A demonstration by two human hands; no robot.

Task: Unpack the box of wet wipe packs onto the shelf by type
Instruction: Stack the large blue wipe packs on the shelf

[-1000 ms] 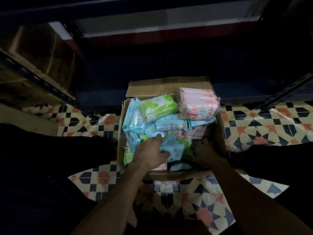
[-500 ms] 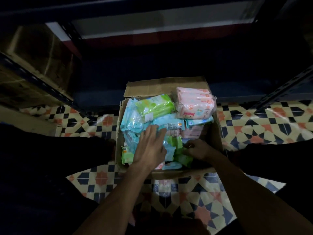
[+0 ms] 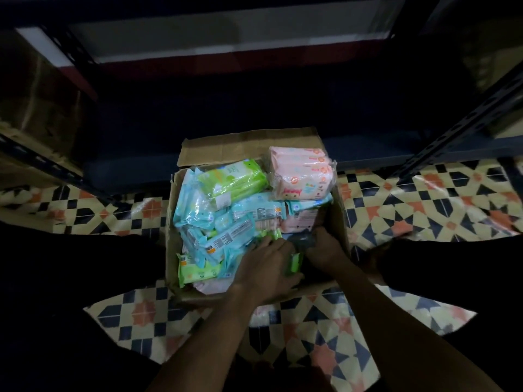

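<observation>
An open cardboard box [image 3: 338, 219] stands on the tiled floor, filled with wet wipe packs. A pink pack [image 3: 301, 174] and a large green pack [image 3: 235, 181] lie at the far side, and several blue packs [image 3: 209, 233] fill the left and middle. Both of my hands are inside the box at its near right corner. My left hand [image 3: 267, 265] lies over a small green pack [image 3: 294, 263] with the thumb curled under it. My right hand [image 3: 325, 247] curls its fingers down at that pack's right end, and the fingertips are hidden.
A dark metal shelf [image 3: 254, 154] runs low just behind the box, with slotted uprights [image 3: 458, 123] at the right and left. Brown cartons [image 3: 36, 89] sit on the left rack. Another green pack [image 3: 198, 271] lies at the box's near left. My dark-clothed legs flank the box.
My left hand has slid right from the blue packs onto the small green pack. My right hand has shifted slightly away, deeper into the near right corner of the box.
</observation>
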